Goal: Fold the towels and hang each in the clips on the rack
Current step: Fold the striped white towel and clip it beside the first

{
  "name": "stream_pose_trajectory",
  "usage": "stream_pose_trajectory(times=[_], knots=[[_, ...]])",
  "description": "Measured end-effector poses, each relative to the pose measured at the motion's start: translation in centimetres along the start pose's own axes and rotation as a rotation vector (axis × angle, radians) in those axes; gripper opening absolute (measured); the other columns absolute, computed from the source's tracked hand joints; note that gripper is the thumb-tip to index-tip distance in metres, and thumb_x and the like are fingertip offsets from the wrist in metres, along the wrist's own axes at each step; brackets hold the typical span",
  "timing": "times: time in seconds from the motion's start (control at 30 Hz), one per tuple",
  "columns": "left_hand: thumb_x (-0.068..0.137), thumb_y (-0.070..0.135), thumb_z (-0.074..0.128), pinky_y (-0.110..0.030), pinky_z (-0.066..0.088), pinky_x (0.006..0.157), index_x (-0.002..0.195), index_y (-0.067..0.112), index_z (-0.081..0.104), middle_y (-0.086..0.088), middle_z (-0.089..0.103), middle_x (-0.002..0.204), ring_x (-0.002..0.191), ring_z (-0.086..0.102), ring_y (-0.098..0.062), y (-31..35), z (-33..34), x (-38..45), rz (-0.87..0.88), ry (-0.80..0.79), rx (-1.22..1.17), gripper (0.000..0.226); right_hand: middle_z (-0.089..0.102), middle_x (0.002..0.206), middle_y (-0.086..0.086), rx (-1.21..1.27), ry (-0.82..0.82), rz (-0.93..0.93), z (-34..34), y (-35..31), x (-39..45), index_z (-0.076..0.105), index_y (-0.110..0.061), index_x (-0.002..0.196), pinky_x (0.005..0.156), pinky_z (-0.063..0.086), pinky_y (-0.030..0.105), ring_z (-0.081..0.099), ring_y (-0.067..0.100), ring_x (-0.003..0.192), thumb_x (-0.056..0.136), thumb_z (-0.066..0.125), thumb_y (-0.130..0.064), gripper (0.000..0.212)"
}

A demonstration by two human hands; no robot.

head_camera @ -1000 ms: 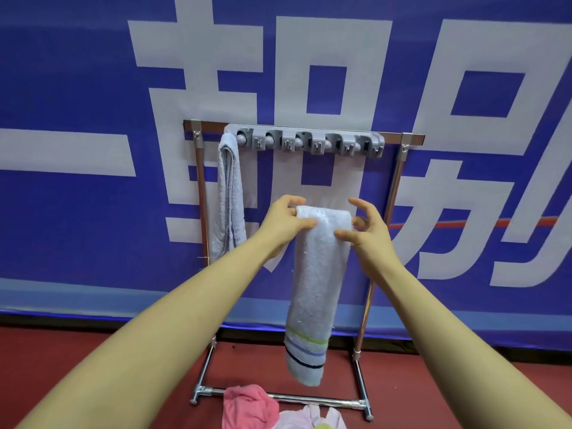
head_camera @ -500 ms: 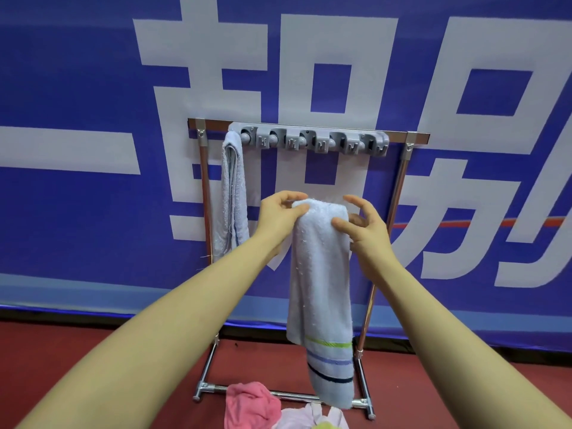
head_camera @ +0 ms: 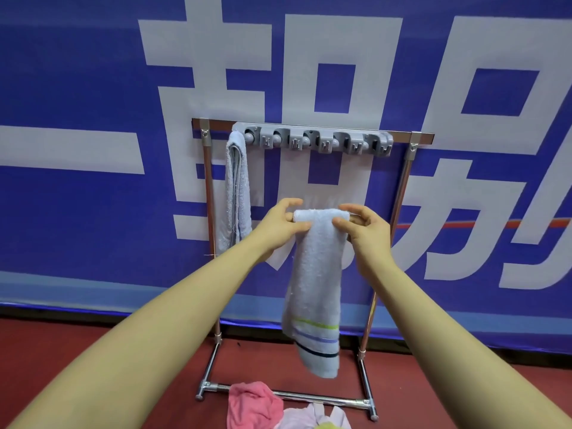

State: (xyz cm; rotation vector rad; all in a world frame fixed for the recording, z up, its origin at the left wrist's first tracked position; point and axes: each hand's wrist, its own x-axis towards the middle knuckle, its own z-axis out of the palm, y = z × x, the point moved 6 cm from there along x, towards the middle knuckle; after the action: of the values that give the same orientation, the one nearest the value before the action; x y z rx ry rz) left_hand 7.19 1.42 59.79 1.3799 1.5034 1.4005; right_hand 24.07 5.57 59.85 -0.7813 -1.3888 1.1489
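The left hand [head_camera: 280, 226] and the right hand [head_camera: 366, 229] each pinch the top fold of a pale blue terry towel with green, lilac and navy end stripes [head_camera: 315, 274], thumb in front, fingers behind. The towel hangs doubled in mid-air, below the grey plastic clip bar [head_camera: 312, 140] of the chrome tube rack [head_camera: 402, 193]. A second pale blue towel [head_camera: 236, 193] occupies the leftmost clip. Risk: the thick, soft looped pile may bunch or unfold on insertion, leaving the clip gripping one layer only, so the towel slips. Pink cloth [head_camera: 253, 404] lies on the red floor [head_camera: 93, 345].
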Motion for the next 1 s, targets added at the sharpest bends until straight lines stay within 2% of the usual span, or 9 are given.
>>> stream_pose_trajectory(times=[0.2,0.3,0.4,0.47,0.6,0.7,0.8,0.87,1.0], knots=[[0.089,0.010,0.060,-0.030,0.053,0.083,0.112,0.015,0.052,-0.015,0.066,0.104,0.095,0.064,-0.022,0.7,1.4,0.5,0.055,0.102,0.027,0.026,0.068,0.106,0.005,-0.096,-0.004,-0.070,-1.2,-0.5,0.2,0.065,-0.016,0.111,0.079,0.052,0.018,0.063,0.016,0.102,0.082,0.068,-0.002,0.033],[0.090,0.012,0.057,-0.021,0.049,0.071,0.114,0.013,0.054,-0.011,0.062,0.106,0.094,0.060,-0.019,1.4,2.4,0.9,0.076,0.120,0.089,0.024,0.063,0.112,0.003,-0.179,-0.052,-0.089,-1.7,-1.0,0.5,0.058,-0.015,0.124,0.080,0.051,0.019,0.061,0.016,0.102,0.081,0.068,0.000,0.046],[0.090,0.013,0.057,-0.018,0.047,0.073,0.117,0.012,0.055,-0.006,0.059,0.112,0.099,0.058,-0.018,2.2,2.8,1.1,0.124,0.146,0.162,0.027,0.058,0.116,0.000,-0.313,-0.076,-0.112,-2.1,-1.3,0.7,0.051,-0.010,0.132,0.086,0.048,0.020,0.057,0.015,0.104,0.082,0.066,-0.001,0.053],[0.089,0.014,0.058,-0.014,0.044,0.069,0.117,0.012,0.056,-0.001,0.056,0.108,0.097,0.055,-0.015,2.6,2.8,1.2,0.142,0.186,0.203,0.028,0.058,0.116,0.000,-0.372,-0.072,-0.128,-2.1,-1.2,0.8,0.053,-0.008,0.131,0.092,0.047,0.025,0.056,0.015,0.107,0.084,0.064,-0.003,0.048],[0.088,0.015,0.060,-0.009,0.039,0.062,0.113,0.013,0.060,0.003,0.056,0.101,0.088,0.052,-0.008,2.2,2.3,1.2,0.159,0.254,0.247,0.025,0.065,0.112,0.004,-0.413,-0.046,-0.145,-1.6,-0.9,0.7,0.062,-0.007,0.119,0.086,0.048,0.025,0.060,0.018,0.103,0.085,0.060,-0.004,0.034],[0.085,0.011,0.062,-0.006,0.043,0.068,0.108,0.013,0.063,0.005,0.060,0.097,0.086,0.055,-0.007,1.7,1.8,1.1,0.177,0.277,0.202,0.023,0.066,0.104,0.002,-0.418,-0.029,-0.122,-1.0,-0.5,0.8,0.065,-0.008,0.113,0.080,0.047,0.025,0.060,0.017,0.098,0.085,0.059,-0.005,0.028],[0.084,0.009,0.062,-0.021,0.048,0.083,0.108,0.013,0.064,0.002,0.063,0.101,0.097,0.060,-0.013,1.3,1.3,1.1,0.179,0.295,0.164,0.024,0.063,0.101,0.000,-0.439,-0.035,-0.135,-0.3,-0.7,0.8,0.065,-0.008,0.112,0.076,0.044,0.021,0.057,0.014,0.095,0.087,0.058,-0.005,0.026],[0.084,0.008,0.061,-0.024,0.049,0.084,0.109,0.013,0.063,0.002,0.063,0.102,0.098,0.060,-0.014,1.2,1.1,1.1,0.186,0.304,0.154,0.026,0.064,0.098,0.000,-0.464,-0.041,-0.144,-0.1,-0.4,1.1,0.067,-0.008,0.108,0.071,0.044,0.019,0.057,0.013,0.093,0.088,0.057,-0.006,0.023],[0.085,0.007,0.060,-0.023,0.047,0.081,0.108,0.018,0.058,0.000,0.061,0.102,0.093,0.058,-0.014,1.4,0.8,1.1,0.195,0.299,0.095,0.025,0.063,0.098,0.004,-0.561,-0.016,-0.170,0.3,-0.4,1.3,0.071,-0.022,0.093,0.081,0.052,0.038,0.060,0.020,0.090,0.080,0.058,-0.035,0.022]])
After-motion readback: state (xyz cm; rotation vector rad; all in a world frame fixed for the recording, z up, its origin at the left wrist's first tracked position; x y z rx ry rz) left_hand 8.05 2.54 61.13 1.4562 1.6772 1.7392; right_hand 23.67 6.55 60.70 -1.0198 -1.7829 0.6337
